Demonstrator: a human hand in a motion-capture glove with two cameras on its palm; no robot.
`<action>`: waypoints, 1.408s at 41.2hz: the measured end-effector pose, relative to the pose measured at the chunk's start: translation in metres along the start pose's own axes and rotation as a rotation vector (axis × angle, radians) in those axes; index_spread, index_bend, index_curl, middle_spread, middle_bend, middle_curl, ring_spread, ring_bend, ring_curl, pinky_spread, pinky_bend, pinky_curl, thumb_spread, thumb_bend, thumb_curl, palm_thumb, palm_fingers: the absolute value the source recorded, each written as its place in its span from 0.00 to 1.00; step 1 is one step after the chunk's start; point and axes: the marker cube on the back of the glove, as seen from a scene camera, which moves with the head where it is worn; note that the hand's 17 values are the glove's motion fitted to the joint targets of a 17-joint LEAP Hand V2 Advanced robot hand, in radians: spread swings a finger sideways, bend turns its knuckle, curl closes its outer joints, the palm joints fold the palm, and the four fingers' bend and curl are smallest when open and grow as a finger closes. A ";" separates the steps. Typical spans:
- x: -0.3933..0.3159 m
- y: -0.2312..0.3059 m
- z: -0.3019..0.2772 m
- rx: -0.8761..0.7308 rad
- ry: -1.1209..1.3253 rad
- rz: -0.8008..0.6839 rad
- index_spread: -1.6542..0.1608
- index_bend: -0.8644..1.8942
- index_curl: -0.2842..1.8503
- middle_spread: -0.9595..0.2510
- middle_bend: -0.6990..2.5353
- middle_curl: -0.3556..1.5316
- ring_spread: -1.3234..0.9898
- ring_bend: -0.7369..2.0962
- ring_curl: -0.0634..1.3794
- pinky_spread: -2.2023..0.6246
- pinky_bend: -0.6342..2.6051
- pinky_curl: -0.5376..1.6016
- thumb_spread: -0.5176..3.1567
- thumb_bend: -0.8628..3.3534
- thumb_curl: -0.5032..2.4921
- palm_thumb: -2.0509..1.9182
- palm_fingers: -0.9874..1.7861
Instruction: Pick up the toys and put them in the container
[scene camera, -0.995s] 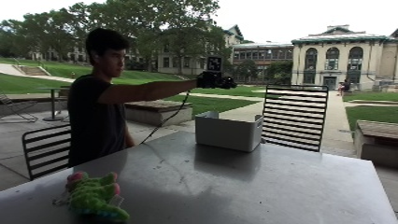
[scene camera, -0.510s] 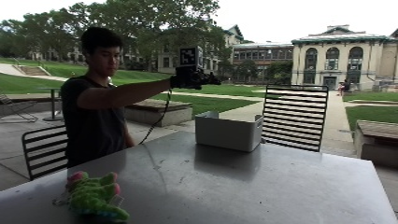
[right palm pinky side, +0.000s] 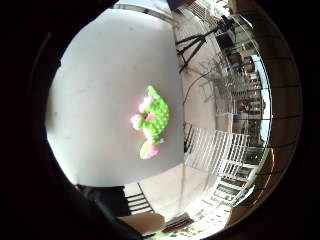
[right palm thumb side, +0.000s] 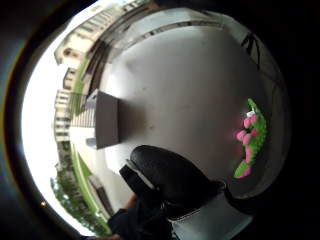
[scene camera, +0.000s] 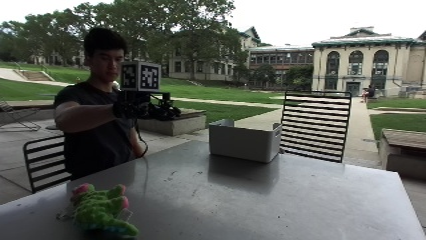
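Toy: a green plush with pink bumps and pink feet, lying on the near left corner of the counter; nothing touches it; in both palm views it lies by the counter's edge
Person: stands behind the counter's left side, dark T-shirt, arm stretched forward at chest height
Right hand: black-gloved, raised in the air above the counter's left part, well apart from the toy and from the container; it touches nothing on the counter
Grip: holding nothing; in the thumb-side palm view a gloved finger curves in front of the lens with no object under it, but whether the fingers are spread wide or drawn narrow I cannot tell
Counter: grey, smooth, slightly glossy, carrying only the toy and the container
Container: a pale grey rectangular box, open at the top, upright on the far middle of the counter, well apart from the toy; its inside is hidden from the outside view
Chair: black slatted back, just behind the container on the right
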 end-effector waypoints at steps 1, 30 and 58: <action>0.008 0.003 0.005 -0.010 0.004 0.015 0.75 0.36 0.25 0.74 0.29 0.40 0.50 0.32 0.22 0.77 0.39 0.36 0.41 0.18 0.24 0.49 0.31; 0.134 0.040 0.173 -0.216 -0.034 0.135 0.73 0.36 0.23 0.73 0.27 0.40 0.53 0.30 0.20 0.80 0.42 0.40 0.40 0.19 0.24 0.50 0.30; 0.156 0.042 0.231 -0.303 -0.156 0.209 0.72 0.62 0.37 0.76 0.22 0.29 0.55 0.37 0.13 0.72 0.61 0.46 0.49 0.28 0.29 0.67 0.42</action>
